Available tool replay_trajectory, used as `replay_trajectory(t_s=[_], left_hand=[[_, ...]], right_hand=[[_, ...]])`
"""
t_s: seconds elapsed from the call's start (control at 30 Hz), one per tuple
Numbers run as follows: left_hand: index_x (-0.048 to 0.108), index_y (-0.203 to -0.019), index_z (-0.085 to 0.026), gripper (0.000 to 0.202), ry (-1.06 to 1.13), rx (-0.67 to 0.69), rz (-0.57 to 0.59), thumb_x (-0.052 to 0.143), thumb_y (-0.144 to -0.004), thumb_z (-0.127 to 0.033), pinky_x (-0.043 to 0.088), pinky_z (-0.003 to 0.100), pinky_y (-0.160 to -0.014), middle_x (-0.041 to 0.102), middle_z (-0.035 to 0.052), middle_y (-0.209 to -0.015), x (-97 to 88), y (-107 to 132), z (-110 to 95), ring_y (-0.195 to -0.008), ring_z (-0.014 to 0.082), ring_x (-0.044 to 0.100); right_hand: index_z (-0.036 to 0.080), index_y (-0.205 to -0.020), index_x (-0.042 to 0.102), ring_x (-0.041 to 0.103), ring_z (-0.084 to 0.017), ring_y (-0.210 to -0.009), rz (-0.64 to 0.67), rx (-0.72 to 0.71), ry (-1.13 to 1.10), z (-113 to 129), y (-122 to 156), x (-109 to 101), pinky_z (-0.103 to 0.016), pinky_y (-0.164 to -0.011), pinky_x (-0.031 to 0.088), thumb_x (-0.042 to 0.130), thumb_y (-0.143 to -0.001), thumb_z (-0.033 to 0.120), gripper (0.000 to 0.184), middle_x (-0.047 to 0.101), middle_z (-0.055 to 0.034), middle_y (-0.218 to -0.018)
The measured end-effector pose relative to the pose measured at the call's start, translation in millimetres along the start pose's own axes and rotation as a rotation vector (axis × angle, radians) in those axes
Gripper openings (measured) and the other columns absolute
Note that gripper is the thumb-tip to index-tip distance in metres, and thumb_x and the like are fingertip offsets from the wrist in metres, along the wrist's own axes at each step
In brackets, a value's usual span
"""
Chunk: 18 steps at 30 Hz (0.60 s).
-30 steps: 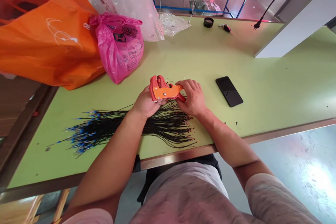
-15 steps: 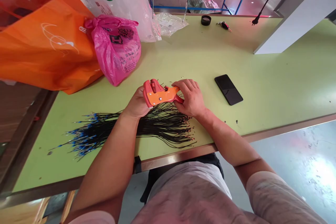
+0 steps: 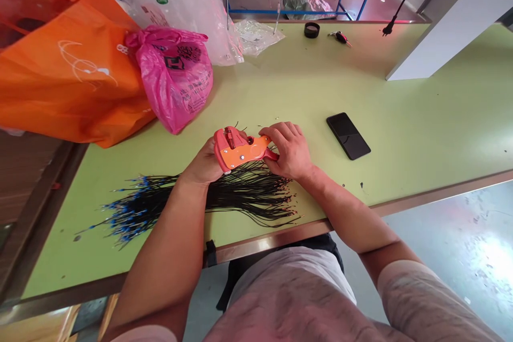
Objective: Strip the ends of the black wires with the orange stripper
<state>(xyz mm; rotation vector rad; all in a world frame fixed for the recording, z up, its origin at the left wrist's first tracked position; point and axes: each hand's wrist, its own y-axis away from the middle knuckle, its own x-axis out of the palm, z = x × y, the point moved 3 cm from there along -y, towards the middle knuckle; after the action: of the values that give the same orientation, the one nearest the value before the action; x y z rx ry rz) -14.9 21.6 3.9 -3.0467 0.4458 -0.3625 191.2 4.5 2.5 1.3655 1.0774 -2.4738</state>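
Note:
An orange and red wire stripper [image 3: 242, 154] is held above the table between my hands, its wide head to the left. My right hand [image 3: 289, 148] is closed around its handles. My left hand [image 3: 202, 163] is closed at the head end, its fingers mostly hidden behind the tool. Below lies a bundle of thin black wires [image 3: 236, 196]. Their left ends carry blue sleeves with metal tips; the right ends look coppery. My left forearm crosses over part of the bundle.
A black phone [image 3: 348, 135] lies to the right. At the left stand an orange bag [image 3: 76, 75], a pink plastic bag [image 3: 176, 83] and a clear plastic bag [image 3: 188, 5]. Farther back are a black ring [image 3: 311, 30], keys [image 3: 340, 37], a hanging plug [image 3: 387, 29] and a white post [image 3: 449, 26].
The wire stripper's head has tilted and shifted slightly down and left, together with my left hand. My right hand stays on the handles. The view has shifted slightly.

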Motion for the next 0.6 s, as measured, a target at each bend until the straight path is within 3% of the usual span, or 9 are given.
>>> replay_trajectory(t_s=[0.2, 0.33, 0.4, 0.5, 0.6], left_hand=[[0.083, -0.091, -0.023, 0.042, 0.031, 0.001, 0.054, 0.102, -0.070, -0.053, 0.064, 0.037, -0.081, 0.080, 0.0072, -0.098, -6.0, 1, 7, -0.087, 0.0233, 0.074], [0.082, -0.091, -0.024, 0.048, 0.031, 0.043, 0.075, 0.106, -0.064, -0.055, 0.064, 0.039, -0.079, 0.079, 0.0070, -0.097, 0.0, 3, 1, -0.089, 0.0265, 0.075], [0.081, -0.091, -0.024, 0.049, 0.025, 0.063, 0.077, 0.106, -0.064, -0.057, 0.062, 0.037, -0.073, 0.078, 0.0063, -0.092, 6.0, 4, -5, -0.081, 0.0235, 0.072], [0.078, -0.089, -0.022, 0.044, 0.005, 0.045, 0.070, 0.102, -0.073, -0.056, 0.048, 0.027, -0.056, 0.068, 0.0023, -0.076, 11.0, 4, -10, -0.060, 0.0121, 0.054], [0.073, -0.084, -0.021, 0.044, -0.061, 0.055, -0.011, 0.097, -0.079, -0.057, 0.038, 0.024, -0.051, 0.060, -0.0004, -0.069, 1.9, 0, -7, -0.056, 0.0097, 0.044]], right_hand=[[0.020, -0.119, 0.071, 0.057, -0.025, -0.089, 0.023, 0.016, 0.003, 1, -2, 0, -0.041, -0.086, 0.045, 0.058, -0.098, 0.041, 0.032, 0.072, -0.0099, -0.102], [0.023, -0.090, 0.065, 0.045, -0.017, -0.068, 0.131, 0.131, -0.048, 3, -1, -1, -0.034, -0.068, 0.034, 0.060, -0.092, 0.037, 0.015, 0.061, -0.0023, -0.075], [0.024, -0.082, 0.058, 0.039, -0.015, -0.064, 0.135, 0.213, -0.123, 5, -1, -3, -0.033, -0.066, 0.030, 0.061, -0.092, 0.036, 0.016, 0.055, 0.0007, -0.069], [0.025, -0.088, 0.058, 0.042, -0.013, -0.066, 0.062, 0.340, -0.381, 2, -3, -3, -0.031, -0.067, 0.036, 0.067, -0.094, 0.045, 0.024, 0.055, 0.0028, -0.073], [0.025, -0.102, 0.062, 0.051, -0.015, -0.073, -0.063, 0.478, -0.665, -12, -6, -1, -0.032, -0.071, 0.044, 0.072, -0.094, 0.064, 0.041, 0.059, 0.0023, -0.082]])
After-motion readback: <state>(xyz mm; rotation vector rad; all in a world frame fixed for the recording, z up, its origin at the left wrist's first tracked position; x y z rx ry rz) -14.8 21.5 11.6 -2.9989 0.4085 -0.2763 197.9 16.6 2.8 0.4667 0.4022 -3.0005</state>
